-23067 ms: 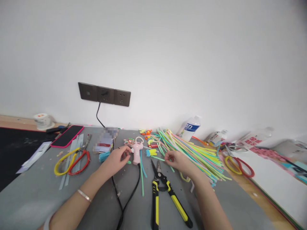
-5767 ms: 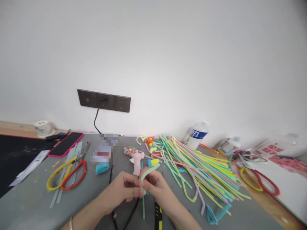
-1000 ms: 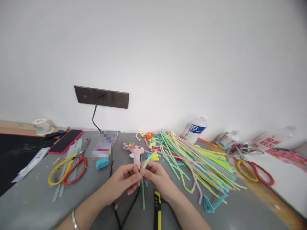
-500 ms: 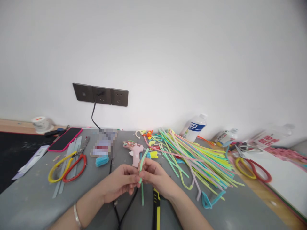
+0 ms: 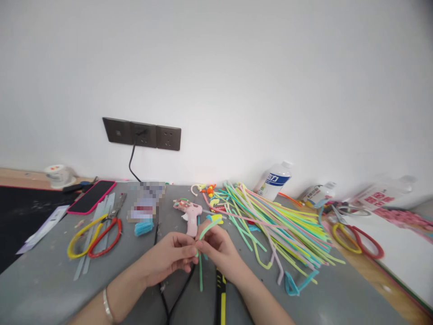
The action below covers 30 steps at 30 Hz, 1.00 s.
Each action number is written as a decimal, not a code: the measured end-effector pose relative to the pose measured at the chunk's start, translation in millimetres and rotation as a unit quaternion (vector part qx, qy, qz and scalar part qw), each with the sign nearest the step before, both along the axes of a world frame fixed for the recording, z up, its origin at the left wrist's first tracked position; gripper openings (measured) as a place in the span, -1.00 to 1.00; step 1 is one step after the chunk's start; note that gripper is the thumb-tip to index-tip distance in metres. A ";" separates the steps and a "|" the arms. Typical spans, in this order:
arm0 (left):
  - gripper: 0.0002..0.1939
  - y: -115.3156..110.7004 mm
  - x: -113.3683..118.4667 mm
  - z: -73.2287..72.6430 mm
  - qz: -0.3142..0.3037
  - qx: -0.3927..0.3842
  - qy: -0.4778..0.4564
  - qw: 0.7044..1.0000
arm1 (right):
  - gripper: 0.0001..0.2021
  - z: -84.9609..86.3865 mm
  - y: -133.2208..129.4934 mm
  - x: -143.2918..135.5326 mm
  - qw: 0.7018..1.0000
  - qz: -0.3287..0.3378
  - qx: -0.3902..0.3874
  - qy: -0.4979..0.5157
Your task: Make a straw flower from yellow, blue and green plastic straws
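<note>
A light green pipe cleaner [image 5: 209,228] is pinched between the fingertips of my left hand [image 5: 172,257] and my right hand [image 5: 218,248]. Its upper end curves up and to the right, over my right fingers. Below the fingertips a green length [image 5: 200,275] hangs down; whether it belongs to the same piece I cannot tell. Just beyond my hands lies a pink glue gun [image 5: 192,219], its black cord [image 5: 182,291] running toward me. Under my right wrist is a black and yellow handle [image 5: 221,298], partly covered.
Right of my hands spreads a pile of colourful pipe cleaners [image 5: 280,221], with a bent blue one [image 5: 292,284] in front. Red and yellow scissors [image 5: 358,239] lie far right. At left are red and yellow cutters [image 5: 98,234], glue sticks [image 5: 81,262] and a phone [image 5: 93,197]. A white bottle [image 5: 274,180] stands behind.
The pipe cleaner's upper end has bent over to the right, from nearly upright. My right fingers have shifted slightly, while my left hand stays almost in place.
</note>
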<state>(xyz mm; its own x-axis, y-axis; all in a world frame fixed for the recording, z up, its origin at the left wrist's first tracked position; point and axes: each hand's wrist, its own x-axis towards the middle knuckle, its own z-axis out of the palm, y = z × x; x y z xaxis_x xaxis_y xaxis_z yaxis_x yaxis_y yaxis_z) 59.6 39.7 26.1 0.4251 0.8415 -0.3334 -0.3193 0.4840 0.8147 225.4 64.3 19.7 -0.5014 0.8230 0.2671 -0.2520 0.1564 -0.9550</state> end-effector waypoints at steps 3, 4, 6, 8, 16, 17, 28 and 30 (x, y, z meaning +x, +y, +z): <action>-0.65 1.4 0.6 -1.2 0.015 -0.001 -0.010 1.000 | -0.91 1.6 -1.8 0.2 0.987 -0.096 0.128 -0.022; -0.65 1.9 0.7 -1.7 0.021 -0.002 -0.014 1.000 | -0.92 2.4 -2.4 0.7 0.980 -0.117 0.156 -0.024; -0.66 2.9 0.6 -2.4 0.029 -0.002 -0.018 0.999 | -0.91 3.9 -3.4 1.6 0.970 -0.146 0.195 -0.023; -0.66 3.4 0.5 -2.5 0.033 0.004 -0.019 0.999 | -0.90 4.8 -3.9 2.0 0.964 -0.156 0.214 -0.022; -0.63 2.1 -0.7 2.2 0.015 0.063 0.010 0.998 | -0.95 3.3 -2.5 0.8 0.990 -0.079 0.116 -0.004; -0.62 2.0 -1.5 2.3 0.010 0.068 0.017 0.998 | -0.94 2.8 -2.4 0.8 0.993 -0.068 0.100 -0.002; -0.65 1.8 -2.3 -0.1 -0.044 0.050 0.014 0.998 | -0.86 -0.5 -1.2 3.7 0.994 -0.057 0.074 -0.052; -0.64 1.4 -2.0 1.0 -0.046 0.031 0.009 0.998 | -0.89 1.0 -1.6 3.5 0.993 -0.053 0.081 -0.061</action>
